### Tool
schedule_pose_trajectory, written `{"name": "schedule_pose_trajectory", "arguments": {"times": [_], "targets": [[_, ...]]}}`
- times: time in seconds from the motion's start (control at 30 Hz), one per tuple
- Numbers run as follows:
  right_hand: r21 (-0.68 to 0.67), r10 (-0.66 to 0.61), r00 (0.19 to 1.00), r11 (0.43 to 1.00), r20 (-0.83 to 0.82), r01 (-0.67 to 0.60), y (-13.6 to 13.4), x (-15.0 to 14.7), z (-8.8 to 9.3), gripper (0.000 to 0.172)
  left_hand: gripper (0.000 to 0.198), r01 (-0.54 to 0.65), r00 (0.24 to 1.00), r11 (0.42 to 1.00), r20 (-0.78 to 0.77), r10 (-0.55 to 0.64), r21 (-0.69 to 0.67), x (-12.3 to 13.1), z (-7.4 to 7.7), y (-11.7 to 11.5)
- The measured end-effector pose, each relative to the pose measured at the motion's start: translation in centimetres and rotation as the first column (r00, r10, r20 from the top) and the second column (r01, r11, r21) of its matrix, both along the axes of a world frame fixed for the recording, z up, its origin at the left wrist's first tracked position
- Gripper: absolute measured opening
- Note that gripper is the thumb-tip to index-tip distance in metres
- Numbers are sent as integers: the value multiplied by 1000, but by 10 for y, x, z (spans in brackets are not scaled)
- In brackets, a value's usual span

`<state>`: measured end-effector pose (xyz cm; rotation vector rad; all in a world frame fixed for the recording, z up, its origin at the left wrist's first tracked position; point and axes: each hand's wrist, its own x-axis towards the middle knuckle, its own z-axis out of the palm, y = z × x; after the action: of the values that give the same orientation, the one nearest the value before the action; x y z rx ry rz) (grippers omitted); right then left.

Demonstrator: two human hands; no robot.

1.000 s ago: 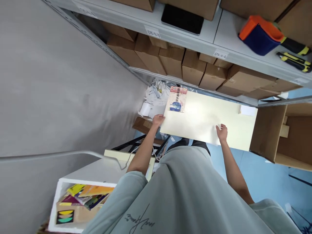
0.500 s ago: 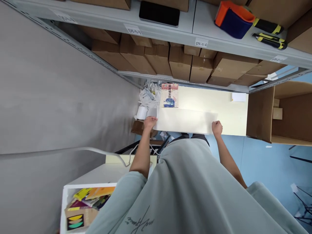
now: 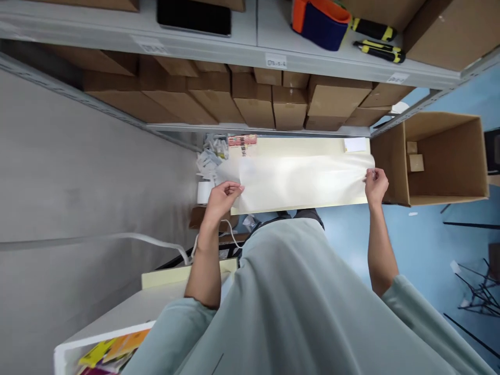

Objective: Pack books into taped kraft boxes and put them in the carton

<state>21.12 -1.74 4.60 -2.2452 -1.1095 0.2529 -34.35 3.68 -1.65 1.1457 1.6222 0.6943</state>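
A long translucent white sheet [image 3: 300, 179] is stretched between my two hands over the pale table [image 3: 297, 145]. My left hand [image 3: 223, 202] pinches its left side between thumb and fingers. At the right end, my right hand [image 3: 377, 185] is closed on a gathered, creased edge of it. Beneath the sheet's upper left part lies a book [image 3: 242, 141] with a red band and Chinese characters; its lower portion shows only faintly. A small white card-like item [image 3: 354, 145] lies on the table beyond the sheet's right end.
Shelving [image 3: 219, 47] with cardboard boxes runs along the far side, carrying a phone [image 3: 194, 17], a tape dispenser [image 3: 322, 23] and a cutter [image 3: 380, 51]. A large open carton [image 3: 449, 156] stands right. Scrap paper [image 3: 213, 156] and a white roll [image 3: 203, 191] lie left.
The sheet has been drawn out to the right and lifted over the lower part of the book. My right hand has moved right, away from my left. The camera view has shifted.
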Motion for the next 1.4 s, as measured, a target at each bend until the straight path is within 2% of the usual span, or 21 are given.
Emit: {"name": "schedule_pose_trajectory", "arguments": {"times": [0.07,0.13,0.23,0.3,0.4,0.47,0.57,0.7,0.77,0.83,0.9,1.0,1.07,1.17,1.3,1.4], "targets": [[-33,-36,998,999,57,38,0,30,1,29,27,7,1000,999,20,-6,-37,28,-9,6],[-83,-74,994,993,77,80,0,59,-8,29,27,11,998,993,58,-4,-115,59,-22,11],[-205,-114,993,971,42,120,2,93,-35,28,30,41,994,970,109,-15,-241,100,-48,14],[-285,-141,990,948,16,140,3,109,-55,28,29,73,995,950,87,-48,-303,121,-65,15],[-352,-179,984,920,7,170,3,124,-82,30,20,117,987,929,-64,-148,-351,143,-85,18],[-376,-193,981,909,8,182,2,132,-96,31,15,155,953,920,-191,-236,-360,153,-94,19],[-408,-203,979,894,-3,184,1,144,-112,31,10,225,882,904,-318,-348,-364,165,-101,21],[-433,-218,976,879,5,199,4,150,-122,35,7,308,808,872,-380,-450,-380,181,-105,16],[-422,-213,976,881,47,213,8,141,-124,42,10,336,790,853,-374,-486,-399,188,-108,12],[-397,-144,987,904,67,159,11,119,-126,51,15,354,783,840,-360,-506,-411,194,-112,8],[-373,-21,999,927,30,31,13,82,-129,62,19,368,777,831,-354,-521,-417,199,-116,5],[-407,99,993,906,-69,-119,11,10,-137,90,22,408,748,810,-353,-561,-421,201,-121,5],[-478,196,976,851,-92,-216,10,-37,-142,105,23,437,739,800,-343,-580,-411,200,-124,5],[-625,286,955,732,-76,-269,10,-85,-147,113,24,455,763,806,-301,-572,-378,197,-125,3],[-759,342,937,593,-65,-269,13,-104,-143,113,25,438,836,845,-206,-508,-306,194,-121,-4],[-793,356,932,549,-66,-266,15,-101,-137,111,27,392,886,885,-156,-437,-250,193,-117,-10]]}}
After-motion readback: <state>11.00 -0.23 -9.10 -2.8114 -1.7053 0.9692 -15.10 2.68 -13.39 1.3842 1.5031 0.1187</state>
